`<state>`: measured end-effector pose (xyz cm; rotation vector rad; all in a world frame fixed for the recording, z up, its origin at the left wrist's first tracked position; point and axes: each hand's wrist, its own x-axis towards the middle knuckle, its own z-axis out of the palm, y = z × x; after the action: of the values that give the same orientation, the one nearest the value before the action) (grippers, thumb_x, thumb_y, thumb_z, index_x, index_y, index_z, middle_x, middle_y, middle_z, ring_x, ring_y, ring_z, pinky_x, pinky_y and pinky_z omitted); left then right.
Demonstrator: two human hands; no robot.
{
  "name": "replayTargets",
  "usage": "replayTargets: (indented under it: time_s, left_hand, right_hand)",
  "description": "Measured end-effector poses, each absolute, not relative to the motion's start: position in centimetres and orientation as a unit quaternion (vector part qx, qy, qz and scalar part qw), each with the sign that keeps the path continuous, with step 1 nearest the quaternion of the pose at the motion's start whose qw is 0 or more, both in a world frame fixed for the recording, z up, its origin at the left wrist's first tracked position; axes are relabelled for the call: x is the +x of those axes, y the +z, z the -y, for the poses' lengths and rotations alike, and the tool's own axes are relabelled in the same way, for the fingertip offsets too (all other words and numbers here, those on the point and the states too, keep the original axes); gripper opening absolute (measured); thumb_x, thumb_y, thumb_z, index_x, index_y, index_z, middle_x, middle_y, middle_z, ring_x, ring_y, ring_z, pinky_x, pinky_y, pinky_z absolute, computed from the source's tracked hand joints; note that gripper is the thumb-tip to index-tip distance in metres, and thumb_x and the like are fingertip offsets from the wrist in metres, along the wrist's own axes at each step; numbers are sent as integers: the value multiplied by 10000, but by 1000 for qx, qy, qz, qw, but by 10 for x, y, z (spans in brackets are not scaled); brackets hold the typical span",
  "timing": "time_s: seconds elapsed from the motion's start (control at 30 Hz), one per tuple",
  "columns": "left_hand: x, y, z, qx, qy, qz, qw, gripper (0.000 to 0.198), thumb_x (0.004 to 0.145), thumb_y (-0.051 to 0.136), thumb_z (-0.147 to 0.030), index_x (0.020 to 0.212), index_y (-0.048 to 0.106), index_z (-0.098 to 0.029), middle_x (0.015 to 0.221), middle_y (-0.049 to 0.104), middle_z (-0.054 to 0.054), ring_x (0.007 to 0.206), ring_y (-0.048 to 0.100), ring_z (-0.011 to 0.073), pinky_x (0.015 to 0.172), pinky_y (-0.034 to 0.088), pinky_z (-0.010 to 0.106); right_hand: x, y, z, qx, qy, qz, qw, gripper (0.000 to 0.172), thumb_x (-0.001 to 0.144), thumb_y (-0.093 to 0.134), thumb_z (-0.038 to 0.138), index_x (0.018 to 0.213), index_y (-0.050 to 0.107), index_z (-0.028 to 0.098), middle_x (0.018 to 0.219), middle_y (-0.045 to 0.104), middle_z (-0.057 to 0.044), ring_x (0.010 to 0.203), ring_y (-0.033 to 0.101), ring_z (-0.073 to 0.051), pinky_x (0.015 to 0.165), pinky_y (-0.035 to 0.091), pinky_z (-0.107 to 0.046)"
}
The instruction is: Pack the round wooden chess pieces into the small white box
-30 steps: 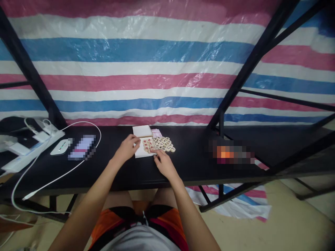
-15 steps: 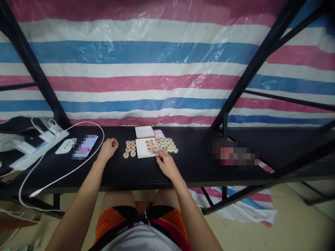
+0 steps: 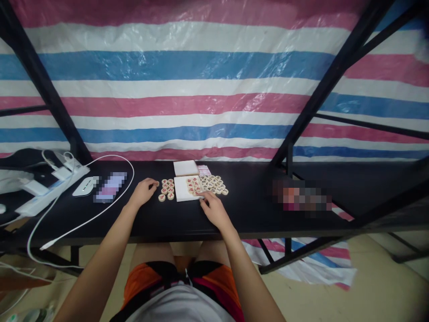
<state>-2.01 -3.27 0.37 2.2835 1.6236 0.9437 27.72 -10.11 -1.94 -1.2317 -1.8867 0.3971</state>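
Observation:
Round wooden chess discs with red marks lie in a small cluster (image 3: 166, 189) on the black table (image 3: 241, 214). My left hand (image 3: 144, 191) rests just left of that cluster, its fingers pinched on a disc at their tips. A white box tray (image 3: 182, 190) holds a few more discs, and a larger heap of discs (image 3: 213, 184) lies to its right. My right hand (image 3: 213, 211) sits at the tray's near right corner, fingers curled against it. A white lid (image 3: 186, 167) lies behind the tray.
At the far left are a white power strip (image 3: 47, 192) with plugs, a white cable (image 3: 83, 223), a white device (image 3: 85, 186) and a blurred phone (image 3: 110, 187). A blurred object (image 3: 301, 197) lies to the right. Black frame bars (image 3: 315, 103) cross a striped tarp behind.
My left hand left the tray, swung out to the left, then came back a little toward the small cluster of discs that it had covered. My right hand stayed at the tray's corner.

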Motion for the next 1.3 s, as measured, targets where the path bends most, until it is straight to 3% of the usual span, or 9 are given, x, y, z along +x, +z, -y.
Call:
replayTargets:
  time_s: [0.6, 0.73, 0.83, 0.9, 0.97, 1.1, 1.3]
  left_hand:
    - [-18, -5, 29, 788, 291, -535, 91, 315, 811, 467, -287, 994, 705, -190, 1147, 663, 74, 1064, 601, 229, 998, 424, 385]
    - [-15, 0, 32, 791, 286, -532, 98, 324, 751, 497, -224, 1017, 679, -195, 1168, 631, 81, 1090, 567, 238, 1018, 392, 401]
    - [-15, 8, 39, 793, 306, -521, 81, 295, 681, 504, -179, 936, 652, -189, 1051, 628, 75, 1013, 563, 229, 960, 411, 381]
    - [-15, 14, 44, 799, 300, -516, 76, 160, 671, 501, -190, 793, 605, -191, 862, 608, 37, 838, 564, 194, 815, 446, 327]
    - [-15, 18, 49, 808, 265, -517, 96, 28, 676, 507, -215, 658, 519, -196, 670, 530, -13, 638, 494, 144, 636, 403, 270]
    - [-12, 20, 55, 811, 202, -530, 141, 231, 693, 553, -316, 559, 407, -197, 518, 390, -57, 505, 346, 102, 512, 264, 245]
    - [-7, 18, 55, 812, 184, -533, 153, 313, 699, 573, -412, 546, 410, -194, 507, 415, -56, 497, 373, 99, 509, 248, 242]
  right_hand:
    - [278, -20, 101, -496, 158, 752, 405, 264, 857, 430, 195, 1033, 627, 193, 1014, 607, -73, 814, 579, -172, 862, 452, -341]
    - [277, -20, 101, -493, 158, 751, 409, 274, 857, 430, 187, 1044, 630, 203, 1028, 609, -70, 808, 582, -169, 870, 452, -345]
    - [278, -20, 101, -490, 155, 752, 413, 276, 857, 431, 184, 1045, 632, 203, 1031, 612, -72, 820, 582, -171, 876, 450, -345]
    - [278, -20, 101, -491, 156, 752, 411, 273, 858, 431, 185, 1044, 631, 199, 1026, 610, -73, 830, 581, -174, 874, 449, -342]
    - [278, -20, 101, -495, 159, 750, 408, 269, 859, 434, 190, 1045, 628, 197, 1019, 606, -71, 819, 580, -172, 864, 451, -340]
    - [278, -19, 101, -495, 163, 751, 406, 266, 862, 434, 193, 1045, 627, 188, 1015, 604, -73, 820, 580, -171, 866, 449, -340]
    - [277, -18, 102, -493, 158, 750, 412, 271, 855, 436, 181, 1039, 633, 202, 1013, 615, -68, 812, 582, -167, 857, 456, -338]
